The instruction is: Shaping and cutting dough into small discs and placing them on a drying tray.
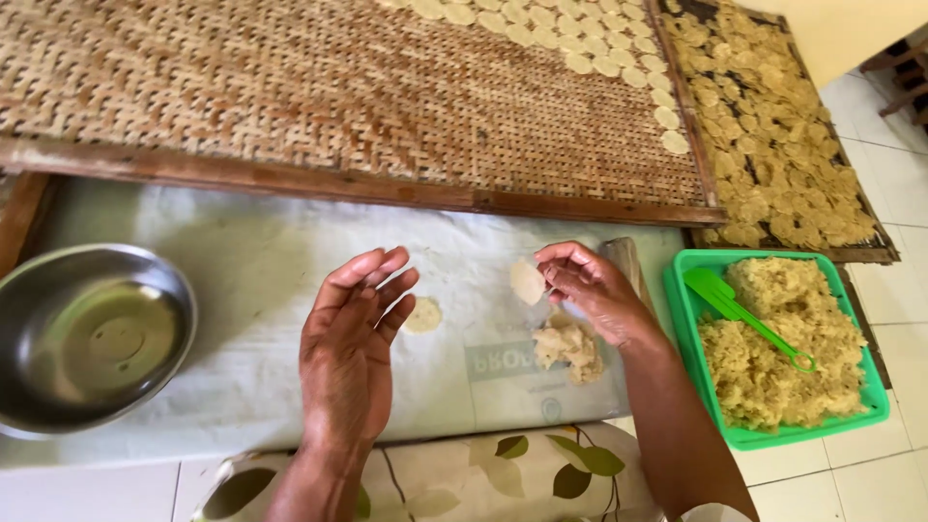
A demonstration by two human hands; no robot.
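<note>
Left hand: the left hand [350, 353] is held up above the cloth [242, 290], fingers straight and together, palm turned inward, released and holding nothing.
Right hand: the right hand [592, 288] pinches a small pale dough disc [527, 282] at its fingertips, lifted just off the cloth.
Dough lump: a rough lump of dough [570, 346] lies on the cloth right under the right wrist, near the cloth's right edge.
Flat piece: one more flattened round piece [423, 315] lies on the cloth between the two hands, just beside the left fingertips.
Bowl: a metal bowl [87, 333] sits at the cloth's left edge, well apart from both hands.
Green tray: a green plastic tray [875, 396] sits past the cloth's right edge, heaped with crumbly yellowish mash, a green spatula [739, 311] lying on top.
Woven mat: a framed woven mat [290, 97] runs along the cloth's far edge, with rows of pale discs [580, 39] at its far right corner.
Second rack: another rack [773, 135] to the right is covered with yellowish chips.
</note>
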